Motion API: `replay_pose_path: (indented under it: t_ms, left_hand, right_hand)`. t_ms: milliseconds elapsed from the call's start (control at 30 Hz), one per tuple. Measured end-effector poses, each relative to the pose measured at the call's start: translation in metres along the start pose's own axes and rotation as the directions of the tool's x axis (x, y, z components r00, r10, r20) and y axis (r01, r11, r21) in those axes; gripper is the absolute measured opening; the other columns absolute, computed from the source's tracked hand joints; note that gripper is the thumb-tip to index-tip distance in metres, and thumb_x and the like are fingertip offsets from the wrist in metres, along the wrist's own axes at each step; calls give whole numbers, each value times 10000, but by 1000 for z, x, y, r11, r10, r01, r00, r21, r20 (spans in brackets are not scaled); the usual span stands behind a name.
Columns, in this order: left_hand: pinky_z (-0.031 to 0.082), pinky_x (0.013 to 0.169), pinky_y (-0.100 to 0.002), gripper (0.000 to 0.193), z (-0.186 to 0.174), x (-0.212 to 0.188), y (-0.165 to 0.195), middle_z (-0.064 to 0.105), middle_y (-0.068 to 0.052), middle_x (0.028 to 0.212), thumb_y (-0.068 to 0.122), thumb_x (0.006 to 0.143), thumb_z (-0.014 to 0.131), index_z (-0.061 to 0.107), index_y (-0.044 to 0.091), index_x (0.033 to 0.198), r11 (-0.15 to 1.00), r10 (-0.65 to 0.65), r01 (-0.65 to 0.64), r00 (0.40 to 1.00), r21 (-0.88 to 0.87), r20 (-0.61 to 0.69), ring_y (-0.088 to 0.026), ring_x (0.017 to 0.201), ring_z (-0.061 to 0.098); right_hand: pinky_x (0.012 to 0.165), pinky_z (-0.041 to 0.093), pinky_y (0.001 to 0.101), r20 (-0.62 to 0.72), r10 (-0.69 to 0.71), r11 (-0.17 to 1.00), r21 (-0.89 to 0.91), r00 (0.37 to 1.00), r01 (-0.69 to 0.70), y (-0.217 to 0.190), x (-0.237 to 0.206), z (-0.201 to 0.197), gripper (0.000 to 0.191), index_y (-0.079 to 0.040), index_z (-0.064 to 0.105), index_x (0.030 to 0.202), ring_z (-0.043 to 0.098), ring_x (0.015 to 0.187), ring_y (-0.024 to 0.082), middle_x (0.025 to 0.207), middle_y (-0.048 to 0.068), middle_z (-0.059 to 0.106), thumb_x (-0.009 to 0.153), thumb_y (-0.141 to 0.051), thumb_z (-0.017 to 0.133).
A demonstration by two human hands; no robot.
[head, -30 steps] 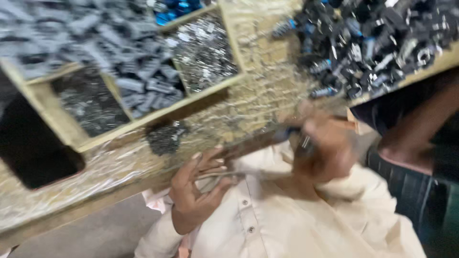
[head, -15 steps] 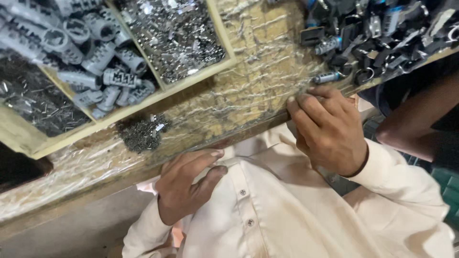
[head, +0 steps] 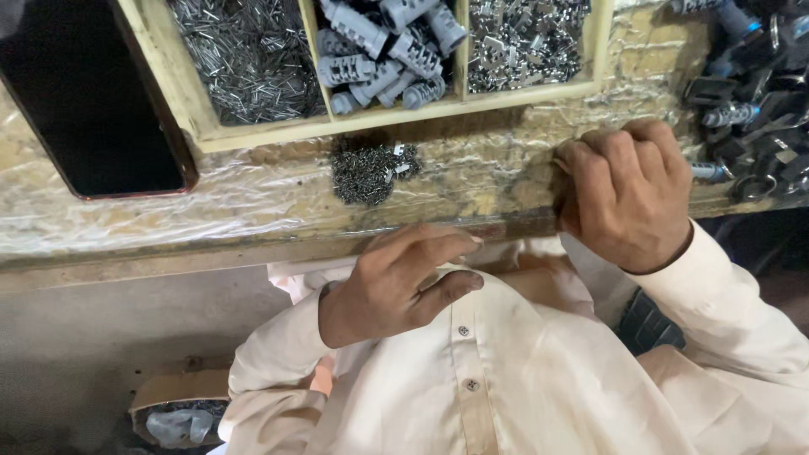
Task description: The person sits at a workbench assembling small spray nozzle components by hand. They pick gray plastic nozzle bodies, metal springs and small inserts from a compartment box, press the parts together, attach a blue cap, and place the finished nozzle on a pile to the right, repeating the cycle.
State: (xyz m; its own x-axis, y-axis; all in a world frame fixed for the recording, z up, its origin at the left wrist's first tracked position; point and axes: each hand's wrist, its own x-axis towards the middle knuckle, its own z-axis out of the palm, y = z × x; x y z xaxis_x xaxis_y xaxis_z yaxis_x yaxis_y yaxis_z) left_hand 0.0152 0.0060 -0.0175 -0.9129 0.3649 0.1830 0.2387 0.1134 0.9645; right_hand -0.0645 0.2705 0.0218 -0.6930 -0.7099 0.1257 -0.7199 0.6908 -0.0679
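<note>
Left hand point(head: 396, 282): loosely curled at the near edge of the workbench point(head: 253, 211), fingers on the rim, nothing visibly held. Right hand point(head: 628, 190): clenched on the bench edge; contents of the fist cannot be told. Small heap of dark pins point(head: 371, 168): on the bench top between both hands, just below the wooden tray point(head: 379, 118) with grey plugs point(head: 388, 50). Black phone point(head: 93, 101): far left.
</note>
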Motion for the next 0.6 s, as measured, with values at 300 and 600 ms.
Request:
replay_pose_path:
  t_ms: [300,600]
  left_hand:
    - [631,750,-265,328,-2,2,8,757,-132,1111,142,898,820,674,14,1163,981,-140,139,990,-138,-3,-183,876,768]
    - [609,840,-328,364,-6,7,12,740,-142,1124,178,911,832,669,5,1187,988,-133,136,990,-78,40,-266,992,747]
  right_hand:
    - [913,513,437,-36,389,815,478,920,-326,-7,-28,-5,359,56,603,1224,618,1010,370,1135,180,630,901,73,759]
    - [910,478,477,50,193,901,387,980,-197,-4,1,-6,334,1,646,1090,591,990,375,1107,149,637,787,18,786]
